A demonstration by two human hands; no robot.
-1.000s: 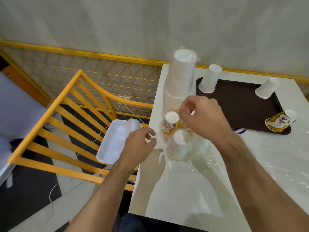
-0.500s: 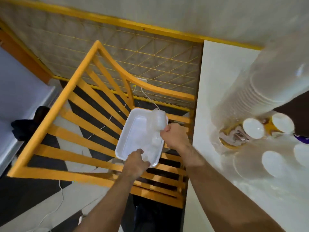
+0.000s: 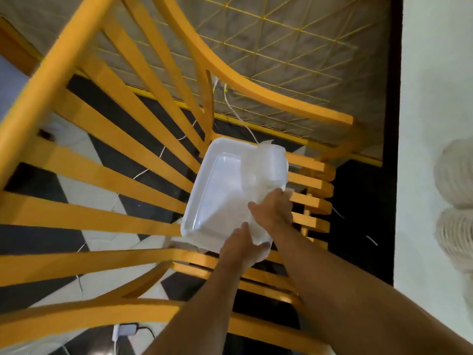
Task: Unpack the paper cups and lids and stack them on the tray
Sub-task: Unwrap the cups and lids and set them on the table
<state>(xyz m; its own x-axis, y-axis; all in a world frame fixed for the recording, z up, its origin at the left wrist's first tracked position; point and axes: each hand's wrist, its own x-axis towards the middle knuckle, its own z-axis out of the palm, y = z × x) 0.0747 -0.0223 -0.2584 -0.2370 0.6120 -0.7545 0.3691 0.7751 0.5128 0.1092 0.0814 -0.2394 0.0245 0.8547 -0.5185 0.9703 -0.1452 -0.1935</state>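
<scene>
Head view, looking steeply down beside the table. You are reaching both hands to a white tray (image 3: 217,190) that is sitting on the slatted seat of a yellow wooden chair (image 3: 107,155). A clear plastic bag (image 3: 268,170), apparently holding stacked lids though its contents are too blurred to confirm, is lying along the tray's right side.

Your right hand (image 3: 273,213) is gripping the near end of that bag, fingers curled over the plastic at the tray's right edge. Your left hand (image 3: 238,244) is closing on the tray's near right corner, where the plastic is also draped; whether its fingers are pinching the tray rim, the bag or both cannot be told, since the hand itself is covering the contact. The two hands are working just beside each other, the left nearer to you.

At the right edge of the view, the white table (image 3: 435,124) is bearing blurred, ribbed stacks of paper cups (image 3: 455,201), seen only partly and well apart from the tray. Beneath the chair a black and white floor (image 3: 84,185) is showing, with a thin white cable (image 3: 238,116) trailing across it. Behind the chair a yellow wire mesh panel (image 3: 268,47) is standing.
</scene>
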